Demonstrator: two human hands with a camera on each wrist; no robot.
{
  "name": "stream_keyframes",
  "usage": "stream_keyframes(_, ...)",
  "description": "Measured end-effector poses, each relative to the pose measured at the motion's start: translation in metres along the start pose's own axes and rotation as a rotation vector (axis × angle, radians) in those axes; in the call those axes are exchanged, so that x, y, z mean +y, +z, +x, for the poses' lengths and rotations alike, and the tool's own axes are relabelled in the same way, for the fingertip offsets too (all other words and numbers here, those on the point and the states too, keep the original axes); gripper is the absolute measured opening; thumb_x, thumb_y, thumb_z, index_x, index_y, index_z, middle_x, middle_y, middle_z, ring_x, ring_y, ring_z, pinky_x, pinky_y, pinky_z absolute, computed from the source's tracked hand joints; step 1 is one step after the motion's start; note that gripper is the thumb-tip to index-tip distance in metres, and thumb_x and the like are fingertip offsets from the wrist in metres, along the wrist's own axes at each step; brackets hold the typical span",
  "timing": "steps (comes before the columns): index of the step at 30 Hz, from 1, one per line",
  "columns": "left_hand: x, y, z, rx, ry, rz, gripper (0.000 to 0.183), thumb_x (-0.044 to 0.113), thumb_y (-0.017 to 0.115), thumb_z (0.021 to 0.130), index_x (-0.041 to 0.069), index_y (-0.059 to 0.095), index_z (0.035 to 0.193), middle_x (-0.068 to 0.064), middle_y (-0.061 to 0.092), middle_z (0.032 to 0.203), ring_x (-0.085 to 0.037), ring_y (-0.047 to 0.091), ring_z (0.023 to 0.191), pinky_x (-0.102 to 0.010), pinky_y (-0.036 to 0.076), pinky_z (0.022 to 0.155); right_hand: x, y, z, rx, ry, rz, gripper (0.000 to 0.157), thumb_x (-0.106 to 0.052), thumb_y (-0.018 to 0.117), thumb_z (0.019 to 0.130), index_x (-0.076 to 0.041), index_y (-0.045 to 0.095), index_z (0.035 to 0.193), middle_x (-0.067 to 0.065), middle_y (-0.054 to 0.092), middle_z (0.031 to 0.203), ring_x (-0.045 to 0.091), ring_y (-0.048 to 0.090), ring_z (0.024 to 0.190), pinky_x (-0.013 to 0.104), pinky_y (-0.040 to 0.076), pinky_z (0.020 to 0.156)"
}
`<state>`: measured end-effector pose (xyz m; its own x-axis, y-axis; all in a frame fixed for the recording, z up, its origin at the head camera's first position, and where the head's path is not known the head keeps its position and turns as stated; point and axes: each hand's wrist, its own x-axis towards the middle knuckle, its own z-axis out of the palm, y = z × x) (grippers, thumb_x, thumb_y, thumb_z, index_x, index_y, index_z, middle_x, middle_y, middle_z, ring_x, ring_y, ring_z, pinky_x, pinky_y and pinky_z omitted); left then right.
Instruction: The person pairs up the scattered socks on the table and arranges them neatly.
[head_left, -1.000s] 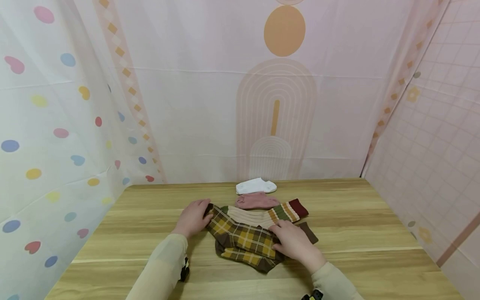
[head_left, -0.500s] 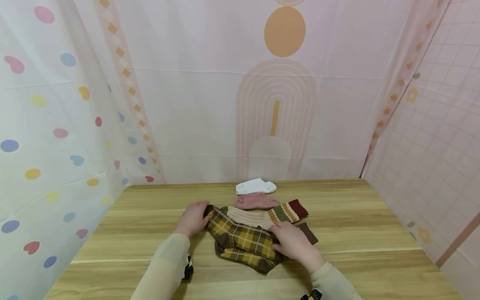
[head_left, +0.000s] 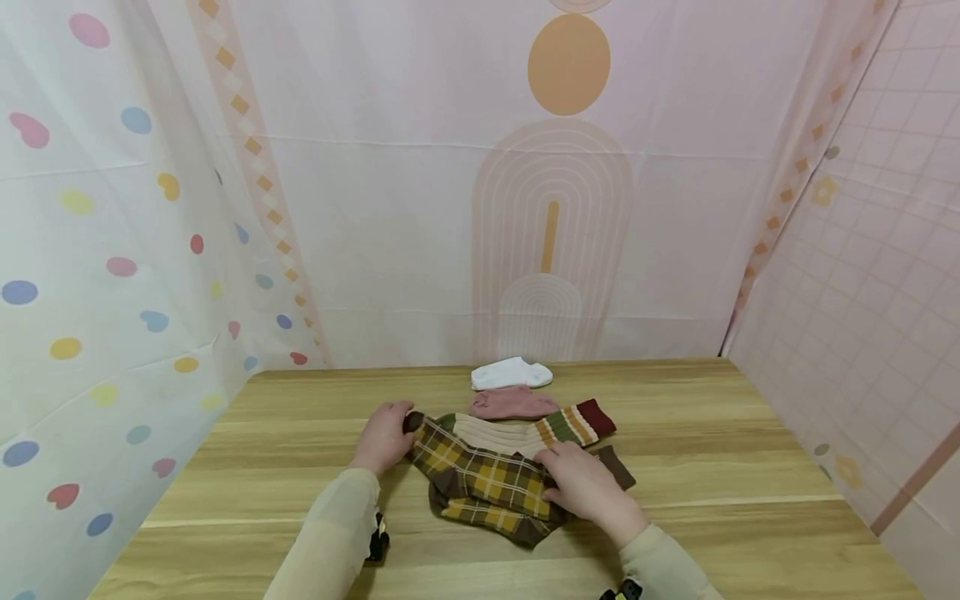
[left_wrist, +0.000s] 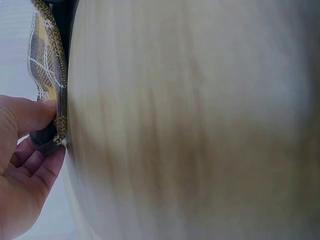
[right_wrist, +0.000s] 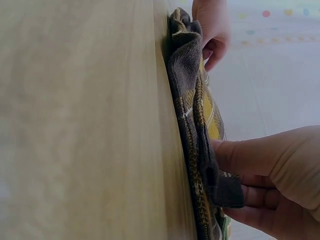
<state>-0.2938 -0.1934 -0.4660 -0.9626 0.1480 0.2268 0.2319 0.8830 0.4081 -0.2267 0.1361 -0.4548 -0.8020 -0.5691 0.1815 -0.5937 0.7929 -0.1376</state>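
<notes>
A brown and yellow plaid sock (head_left: pixel 497 479) lies across the middle of the table, overlapping a second plaid sock (head_left: pixel 487 510) beneath it. My left hand (head_left: pixel 384 435) pinches its dark toe, thumb above and fingers below in the left wrist view. Near the other end, my right hand (head_left: pixel 581 479) grips the plaid sock, its thumb (right_wrist: pixel 245 152) pressing on the fabric while the fingers curl around the dark cuff (right_wrist: pixel 230 191). Part of that end is hidden under the right hand in the head view. Another brown cuff (head_left: pixel 617 467) sticks out beyond the right hand.
Just behind the plaid socks lies a cream ribbed sock (head_left: pixel 491 432) with green, orange and dark red bands. Farther back are a folded pink sock (head_left: pixel 513 402) and a white sock (head_left: pixel 512 373). Patterned curtains (head_left: pixel 375 250) rise behind the wooden table (head_left: pixel 712 450).
My left hand has shifted very slightly left, drawing the plaid sock's toe with it. The right hand keeps nearly the same place.
</notes>
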Motion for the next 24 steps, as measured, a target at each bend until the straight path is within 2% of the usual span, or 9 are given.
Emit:
stream_keyframes(12, -0.002, -0.005, -0.003, 0.063, -0.012, -0.194, 0.025, -0.001, 0.072, 0.086, -0.008, 0.067, 0.111, -0.021, 0.067, 0.104, -0.037, 0.063, 0.098, -0.051, 0.051, 0.085, -0.001, -0.002, 0.002, -0.032, 0.015, 0.057, 0.043, -0.016, 0.084, 0.079, -0.005, 0.065, 0.116, 0.009, 0.067, 0.110, 0.028, 0.062, 0.103, 0.042, 0.052, 0.086)
stream_keyframes(18, -0.003, -0.008, -0.005, 0.081, -0.077, -0.310, 0.018, 0.006, 0.067, 0.093, -0.006, 0.067, 0.107, -0.018, 0.067, 0.103, -0.034, 0.063, 0.094, -0.050, 0.050, 0.084, -0.001, -0.001, 0.004, -0.038, 0.033, 0.099, 0.039, -0.015, 0.084, 0.079, -0.005, 0.064, 0.111, 0.008, 0.067, 0.102, 0.027, 0.064, 0.096, 0.041, 0.053, 0.082)
stream_keyframes(24, -0.002, -0.016, -0.008, 0.133, -0.180, -0.413, 0.015, 0.008, 0.064, 0.095, -0.005, 0.065, 0.102, -0.017, 0.066, 0.100, -0.031, 0.060, 0.093, -0.047, 0.048, 0.084, 0.002, -0.001, 0.002, -0.022, 0.011, 0.116, 0.027, -0.014, 0.082, 0.082, -0.008, 0.065, 0.102, 0.004, 0.066, 0.096, 0.024, 0.064, 0.091, 0.038, 0.052, 0.078)
